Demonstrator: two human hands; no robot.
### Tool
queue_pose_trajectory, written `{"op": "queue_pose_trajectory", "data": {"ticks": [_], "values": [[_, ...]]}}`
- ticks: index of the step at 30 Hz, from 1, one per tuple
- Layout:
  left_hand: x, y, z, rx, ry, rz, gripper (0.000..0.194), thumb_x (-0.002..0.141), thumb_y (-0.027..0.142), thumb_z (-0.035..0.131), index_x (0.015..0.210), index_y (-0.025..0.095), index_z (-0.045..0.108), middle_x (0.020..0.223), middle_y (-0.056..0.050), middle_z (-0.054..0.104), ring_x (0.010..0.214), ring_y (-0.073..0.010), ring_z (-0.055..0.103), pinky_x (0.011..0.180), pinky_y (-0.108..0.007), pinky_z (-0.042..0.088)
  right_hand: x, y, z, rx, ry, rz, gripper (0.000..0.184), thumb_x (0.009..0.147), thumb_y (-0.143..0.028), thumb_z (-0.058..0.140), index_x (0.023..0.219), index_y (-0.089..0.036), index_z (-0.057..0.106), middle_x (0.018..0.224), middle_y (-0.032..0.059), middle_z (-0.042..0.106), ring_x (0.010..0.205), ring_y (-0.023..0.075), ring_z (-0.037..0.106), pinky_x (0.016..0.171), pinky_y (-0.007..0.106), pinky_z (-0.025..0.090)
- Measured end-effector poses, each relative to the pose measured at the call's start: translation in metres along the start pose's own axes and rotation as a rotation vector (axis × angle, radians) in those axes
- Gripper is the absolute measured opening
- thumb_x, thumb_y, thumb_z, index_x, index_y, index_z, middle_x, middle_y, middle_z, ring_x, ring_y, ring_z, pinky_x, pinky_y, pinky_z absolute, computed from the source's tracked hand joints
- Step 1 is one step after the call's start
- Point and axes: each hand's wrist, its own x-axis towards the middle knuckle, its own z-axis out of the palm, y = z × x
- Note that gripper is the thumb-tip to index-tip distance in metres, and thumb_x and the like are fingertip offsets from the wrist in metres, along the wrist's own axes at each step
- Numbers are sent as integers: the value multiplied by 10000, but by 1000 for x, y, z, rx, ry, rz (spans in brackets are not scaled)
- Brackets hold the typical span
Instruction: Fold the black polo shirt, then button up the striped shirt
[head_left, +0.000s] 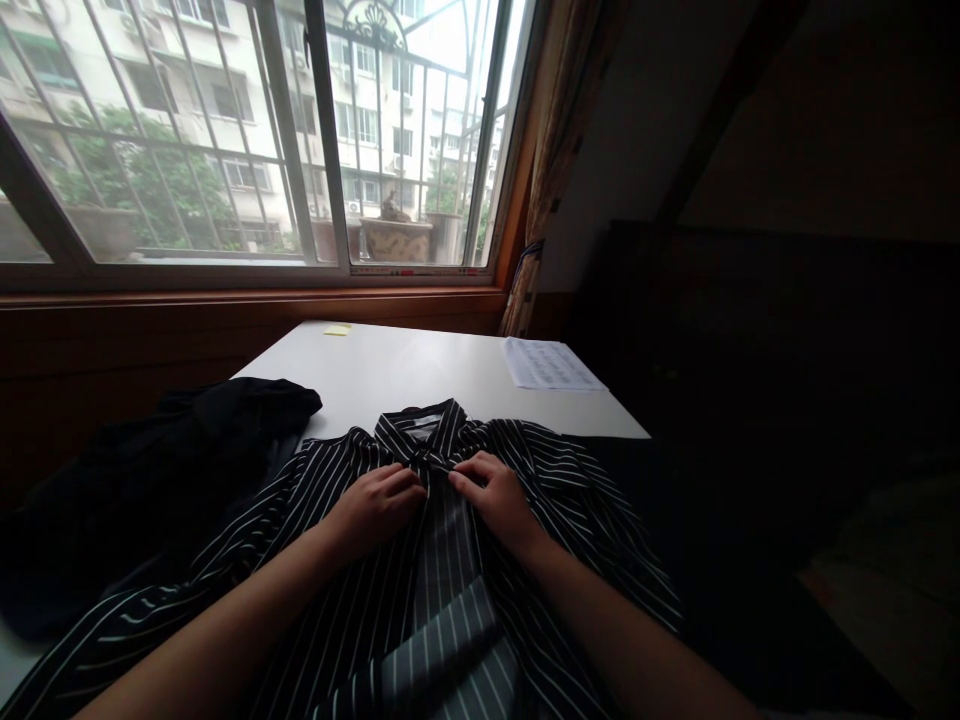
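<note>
A black shirt with white stripes (pixel 345 530) lies spread face up, its collar (pixel 454 425) toward the window. The upper front is drawn together below the collar, while lower down the front gapes and a greyish inner side shows. My left hand (pixel 386 500) is closed on the left front edge just under the collar. Opposite it, my right hand (pixel 491 490) pinches the right front edge between thumb and fingers. A small gap separates the two hands. Any button at the fingertips is too small to make out.
The shirt rests on a white table (pixel 420 365). Dark bundled clothing (pixel 217 430) lies at the left. Printed sheets (pixel 553 364) sit at the table's far right, and a yellow note (pixel 337 329) at its far edge. Beyond stands a barred window (pixel 405 150) with a tied curtain (pixel 525 280).
</note>
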Motion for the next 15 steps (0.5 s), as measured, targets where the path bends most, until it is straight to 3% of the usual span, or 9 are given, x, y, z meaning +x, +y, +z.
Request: {"op": "queue_pose_trajectory", "data": {"ticks": [8, 15], "values": [[-1, 1, 2, 3, 7, -2, 140, 988, 187, 498, 1008, 187, 637, 968, -44, 651, 884, -162, 619, 840, -337, 557, -11, 3, 11, 95, -120, 24, 101, 871, -263, 687, 871, -210, 773, 844, 16, 666, 822, 164, 641, 778, 280, 461], [-1, 4, 1, 11, 30, 0, 131, 985, 183, 507, 994, 191, 637, 967, -37, 659, 882, -165, 619, 831, -342, 546, -12, 5, 12, 136, -146, 41, 119, 876, -269, 683, 899, -214, 787, 836, 18, 663, 825, 167, 645, 767, 279, 463]]}}
